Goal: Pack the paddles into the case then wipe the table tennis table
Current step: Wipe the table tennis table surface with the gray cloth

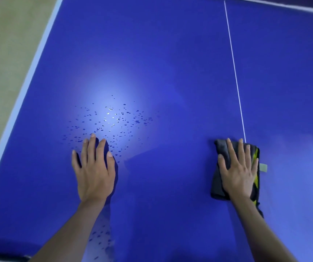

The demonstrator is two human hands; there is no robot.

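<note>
While both palms are lying flat on the blue desk [170, 72], the right hand [239, 172] is pressing down on a folded cloth [220, 167] at the lower right of the frame. Its fingers [231, 150] are stretching out straight and slightly spread over the cloth, not curling round it. The cloth is looking dark grey, nearly black, with a yellow-green patch showing along its right edge and a small pale tag sticking out beside that edge. It is lying folded into a tall rectangle, its upper right corner sitting at the near end of the thin white centre line [235, 76], which is running up toward the top of the frame.

The left hand [93, 174] is resting at the lower centre-left, fingers straight and spread, holding nothing, only touching the surface. Just above its fingertips a scatter of water droplets [114, 120] is glinting inside a bright patch of reflected light; a few more droplets are sitting near the left forearm at the bottom edge. The desk surface is looking deep blue and glossy, with a white border stripe [28, 76] slanting along the left side and beige floor [4, 44] showing beyond it in the upper left.
</note>
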